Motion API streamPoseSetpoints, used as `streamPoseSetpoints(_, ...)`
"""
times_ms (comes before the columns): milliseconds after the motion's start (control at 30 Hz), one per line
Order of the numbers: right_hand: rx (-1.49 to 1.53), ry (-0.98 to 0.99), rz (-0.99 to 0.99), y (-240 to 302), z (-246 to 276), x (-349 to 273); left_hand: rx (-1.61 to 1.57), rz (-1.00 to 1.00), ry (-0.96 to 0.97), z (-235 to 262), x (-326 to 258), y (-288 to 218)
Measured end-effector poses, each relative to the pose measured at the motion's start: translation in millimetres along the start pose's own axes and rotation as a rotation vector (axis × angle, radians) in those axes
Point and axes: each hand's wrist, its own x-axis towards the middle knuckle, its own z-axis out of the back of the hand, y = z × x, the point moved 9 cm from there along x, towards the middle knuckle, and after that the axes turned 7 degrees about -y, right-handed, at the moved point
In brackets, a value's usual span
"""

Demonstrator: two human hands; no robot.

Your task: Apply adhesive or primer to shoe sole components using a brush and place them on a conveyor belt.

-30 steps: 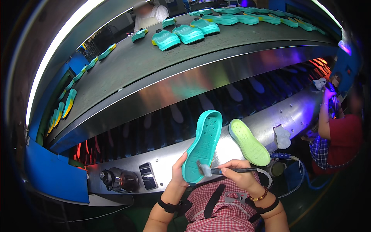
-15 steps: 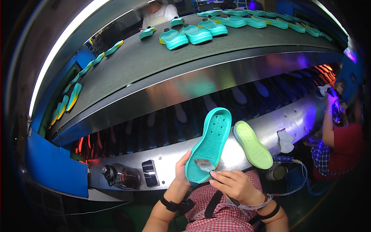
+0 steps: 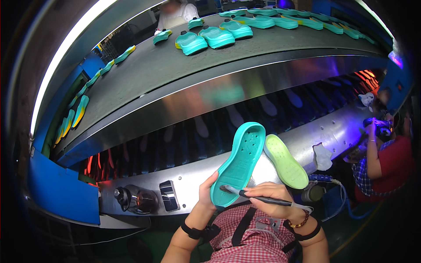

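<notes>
My left hand (image 3: 208, 191) grips a teal shoe sole (image 3: 239, 164) by its lower left edge, tilted above the metal ledge with its hollow inner side facing me. A row of small holes shows in its upper end. My right hand (image 3: 272, 198) is closed around the black handle of a brush (image 3: 267, 200). The brush's bristles touch the inner face of the sole near its lower end. Just right of the teal sole, a pale green sole piece (image 3: 286, 162) lies on the ledge.
A dark bottle (image 3: 137, 199) and a phone-like black rectangle (image 3: 169, 196) stand on the metal ledge (image 3: 193, 188). Crumpled white material (image 3: 323, 157) lies to the right. Beyond, a conveyor belt (image 3: 162, 65) carries several teal soles. One co-worker (image 3: 392, 164) is at the right, another (image 3: 177, 16) at the back.
The brush has turned, its handle now pointing right instead of down toward me, and its bristles appear edge-on. Soles on the belt sit slightly farther left. The right co-worker's hands have moved lower.
</notes>
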Motion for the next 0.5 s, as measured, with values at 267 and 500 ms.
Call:
streamPoseSetpoints(267, -0.311, -0.282, 0.167, 3, 12, 7, 0.073, -0.082, -0.042, 0, 2, -2)
streamPoseSetpoints(500, -0.429, -0.487, 0.201, -8, 31, 19, 0.031, -0.028, -0.113, 9, 5, 6)
